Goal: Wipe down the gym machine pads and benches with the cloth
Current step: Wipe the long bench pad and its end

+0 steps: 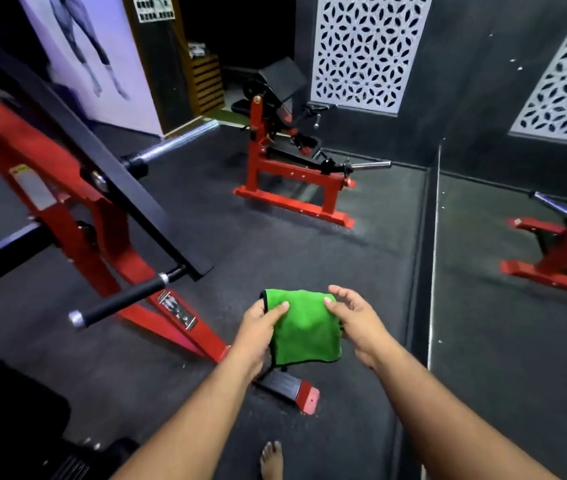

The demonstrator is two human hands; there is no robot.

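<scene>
A folded green cloth with a dark hem hangs in front of me above the dark floor. My left hand pinches its left edge between thumb and fingers. My right hand holds the right edge, thumb on the upper corner. A black padded seat of the near machine fills the lower left corner. Farther off stands a red machine with a black sloped arm pad and a small black seat.
A red frame with a black arm, a black-grip handle and a chrome bar rises at the left. Its red foot plate lies just below the cloth. A mirror wall runs along the right. My bare foot shows at the bottom.
</scene>
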